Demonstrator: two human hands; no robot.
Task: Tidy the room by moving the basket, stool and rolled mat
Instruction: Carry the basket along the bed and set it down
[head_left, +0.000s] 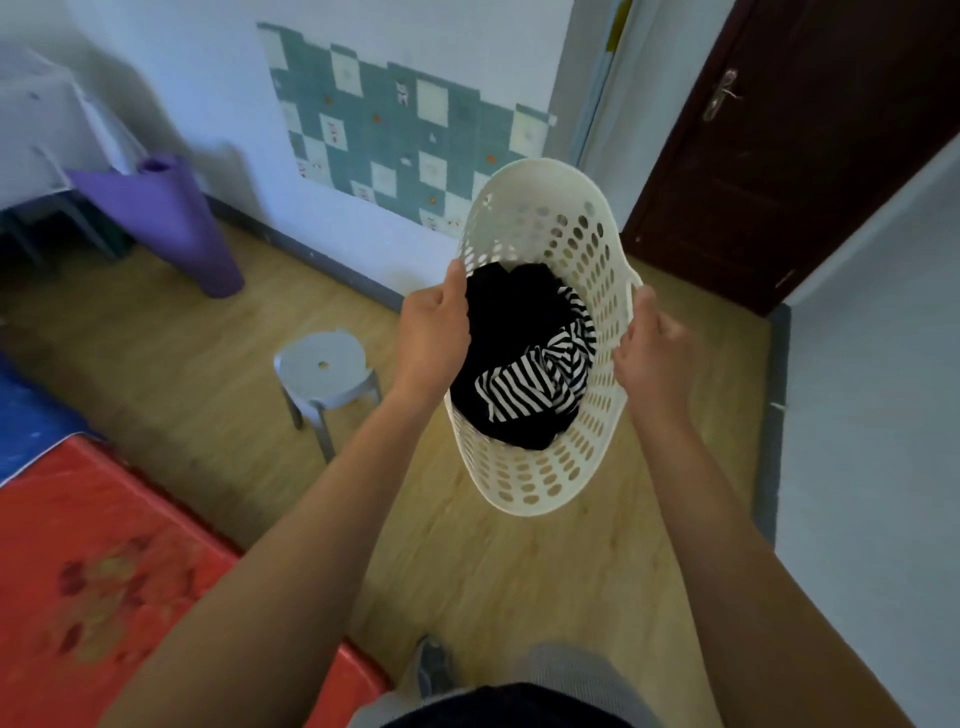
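A white perforated plastic basket (540, 483) hangs in the air in front of me, above the wooden floor. Black and striped clothes (524, 364) fill its bottom. My left hand (434, 332) grips its left rim and my right hand (652, 353) grips the right rim by the handle hole. A small grey plastic stool (324, 371) stands on the floor to the left of the basket, apart from it. A purple rolled mat (176, 223) leans upright against the wall at the far left.
A red patterned bed cover (104, 571) and blue sheet (31, 415) fill the lower left. A dark brown door (779, 156) stands at the right. White furniture (47, 119) sits in the far left corner. Bare wooden floor (208, 338) lies between.
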